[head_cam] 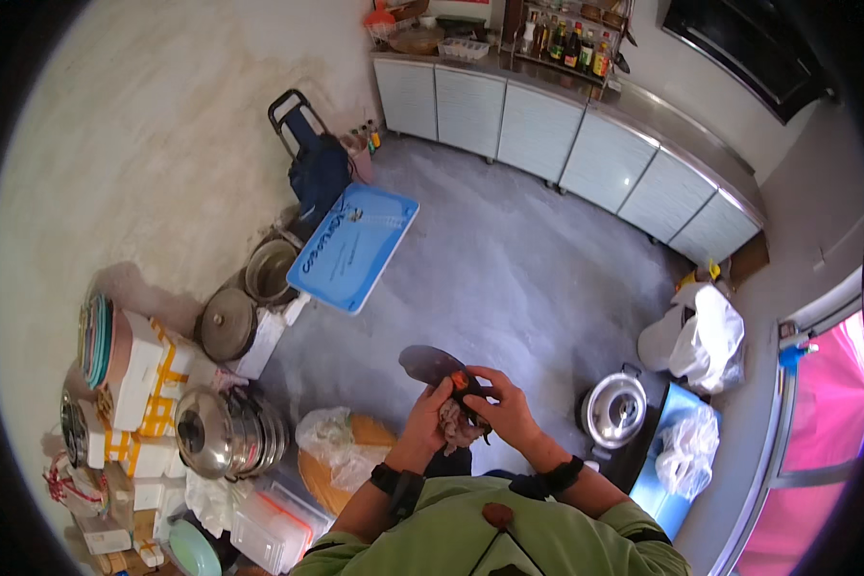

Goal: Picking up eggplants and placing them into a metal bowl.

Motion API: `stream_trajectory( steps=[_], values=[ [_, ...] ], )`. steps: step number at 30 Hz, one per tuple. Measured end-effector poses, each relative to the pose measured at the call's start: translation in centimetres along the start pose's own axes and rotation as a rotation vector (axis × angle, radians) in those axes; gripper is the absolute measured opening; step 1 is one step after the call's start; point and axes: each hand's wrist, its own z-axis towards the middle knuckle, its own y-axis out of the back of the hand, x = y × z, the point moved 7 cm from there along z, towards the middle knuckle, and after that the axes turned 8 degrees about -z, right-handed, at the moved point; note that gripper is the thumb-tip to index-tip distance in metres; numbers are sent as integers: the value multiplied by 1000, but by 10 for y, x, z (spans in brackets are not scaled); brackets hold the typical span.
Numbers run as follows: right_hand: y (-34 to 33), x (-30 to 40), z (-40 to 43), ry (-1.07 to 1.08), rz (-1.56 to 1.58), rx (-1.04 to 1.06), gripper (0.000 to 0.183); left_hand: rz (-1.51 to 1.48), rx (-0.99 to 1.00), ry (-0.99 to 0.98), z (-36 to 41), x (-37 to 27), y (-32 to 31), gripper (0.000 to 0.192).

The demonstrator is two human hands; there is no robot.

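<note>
In front of my chest, both hands hold a dark, flat, rounded object, possibly a utensil or lid; its exact kind is unclear. An orange-red patch shows on it between my fingers. My left hand grips it from the left, thumb on top, with a crumpled greyish-pink cloth bunched against the palm. From the right, my right hand bends its fingers over the object's dark narrower part. The fingers partly hide where cloth and object meet.
A blue folding table stands ahead left. Lidded steel pots and foam boxes line the left side. On the right are a lidded steel pot and a white plastic bag. Cabinets run along the far wall.
</note>
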Motion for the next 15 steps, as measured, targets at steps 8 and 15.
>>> stream_trajectory(
  steps=[8,15],
  values=[
    [83,12,170,93,0,-71,44,53,-24,25,173,-52,-74,31],
    [143,14,335,266,-136,26,46,-4,-62,-104,321,-100,-118,31]
  ],
)
